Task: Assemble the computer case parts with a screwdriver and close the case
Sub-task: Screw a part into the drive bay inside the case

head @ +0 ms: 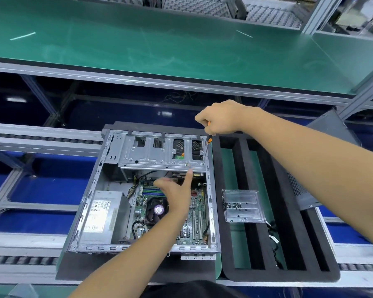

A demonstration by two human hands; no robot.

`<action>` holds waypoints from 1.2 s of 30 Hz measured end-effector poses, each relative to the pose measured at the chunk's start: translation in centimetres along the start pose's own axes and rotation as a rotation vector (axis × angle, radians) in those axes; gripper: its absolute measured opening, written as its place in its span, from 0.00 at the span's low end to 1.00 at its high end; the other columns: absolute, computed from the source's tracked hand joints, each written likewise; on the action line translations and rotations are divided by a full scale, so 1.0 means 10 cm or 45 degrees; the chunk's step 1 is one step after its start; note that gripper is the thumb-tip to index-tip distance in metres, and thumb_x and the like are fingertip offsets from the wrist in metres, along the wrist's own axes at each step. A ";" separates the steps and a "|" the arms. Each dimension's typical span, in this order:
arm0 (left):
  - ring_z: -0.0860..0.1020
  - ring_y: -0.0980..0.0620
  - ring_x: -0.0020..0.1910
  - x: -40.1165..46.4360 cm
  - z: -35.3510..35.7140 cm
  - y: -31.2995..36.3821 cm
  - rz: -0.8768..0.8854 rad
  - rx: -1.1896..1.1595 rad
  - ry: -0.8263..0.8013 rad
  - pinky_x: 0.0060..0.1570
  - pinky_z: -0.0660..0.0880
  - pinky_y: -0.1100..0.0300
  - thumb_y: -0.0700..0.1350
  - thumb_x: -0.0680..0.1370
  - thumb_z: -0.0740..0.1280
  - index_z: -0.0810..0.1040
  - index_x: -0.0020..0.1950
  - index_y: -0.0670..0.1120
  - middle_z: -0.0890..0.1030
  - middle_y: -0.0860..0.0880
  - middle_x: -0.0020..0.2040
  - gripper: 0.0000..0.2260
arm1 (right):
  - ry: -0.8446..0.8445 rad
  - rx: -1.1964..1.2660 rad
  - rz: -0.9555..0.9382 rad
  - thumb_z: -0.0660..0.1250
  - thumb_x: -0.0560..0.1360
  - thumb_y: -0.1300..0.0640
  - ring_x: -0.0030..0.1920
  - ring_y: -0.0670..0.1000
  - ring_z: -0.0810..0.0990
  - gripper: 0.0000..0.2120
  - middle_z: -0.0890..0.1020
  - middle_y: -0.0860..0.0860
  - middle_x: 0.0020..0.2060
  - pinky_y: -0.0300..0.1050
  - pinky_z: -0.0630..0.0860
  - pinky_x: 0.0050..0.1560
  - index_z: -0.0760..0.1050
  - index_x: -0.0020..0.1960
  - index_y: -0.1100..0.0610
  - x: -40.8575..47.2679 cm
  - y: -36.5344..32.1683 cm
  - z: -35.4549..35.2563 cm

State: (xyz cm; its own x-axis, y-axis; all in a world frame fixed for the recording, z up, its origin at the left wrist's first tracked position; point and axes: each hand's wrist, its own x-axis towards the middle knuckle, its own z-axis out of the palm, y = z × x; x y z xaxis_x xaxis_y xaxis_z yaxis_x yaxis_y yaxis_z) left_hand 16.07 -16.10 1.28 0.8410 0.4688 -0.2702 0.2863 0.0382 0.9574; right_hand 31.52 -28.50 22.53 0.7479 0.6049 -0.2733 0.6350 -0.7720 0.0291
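Both bare forearms reached forward. The left hand (177,190) was spread, fingers (188,176) straight, thumb out to the left, forefinger pointing up and away. The right hand (221,118), raised higher and farther out, was fisted, knuckles up, wrist bent downward.

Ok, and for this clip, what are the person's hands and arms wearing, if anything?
Nothing visible: the left hand and right hand are bare, without gloves, rings or a watch, and both forearms are uncovered as far as the picture shows. No sleeves, wrist straps or markings appear.
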 end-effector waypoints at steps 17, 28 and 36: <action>0.84 0.57 0.47 0.73 0.06 0.61 0.587 0.306 -0.835 0.52 0.80 0.62 0.38 0.81 0.69 0.83 0.51 0.46 0.86 0.57 0.49 0.04 | 0.003 0.211 0.036 0.66 0.73 0.56 0.34 0.51 0.71 0.07 0.75 0.48 0.32 0.46 0.64 0.33 0.69 0.38 0.53 0.08 -0.09 0.11; 0.85 0.50 0.45 0.74 0.10 0.58 0.593 0.337 -0.823 0.53 0.81 0.47 0.39 0.80 0.69 0.82 0.48 0.49 0.87 0.53 0.47 0.05 | -0.040 0.112 0.036 0.66 0.74 0.57 0.32 0.50 0.69 0.09 0.74 0.47 0.32 0.45 0.62 0.32 0.68 0.38 0.52 0.08 -0.14 0.07; 0.84 0.55 0.45 0.75 0.11 0.57 0.664 0.436 -0.802 0.53 0.81 0.49 0.42 0.80 0.70 0.81 0.48 0.52 0.86 0.55 0.46 0.05 | -0.050 0.067 0.030 0.66 0.75 0.57 0.32 0.49 0.69 0.10 0.74 0.47 0.32 0.45 0.62 0.32 0.68 0.37 0.52 0.08 -0.17 0.08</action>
State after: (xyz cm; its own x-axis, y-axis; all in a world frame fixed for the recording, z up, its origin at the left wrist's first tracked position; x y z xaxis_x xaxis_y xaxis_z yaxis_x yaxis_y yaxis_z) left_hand 24.52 -13.38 4.55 0.9705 -0.2240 0.0895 -0.1673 -0.3579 0.9187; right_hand 30.93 -26.83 21.49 0.7535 0.5793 -0.3108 0.6056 -0.7956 -0.0146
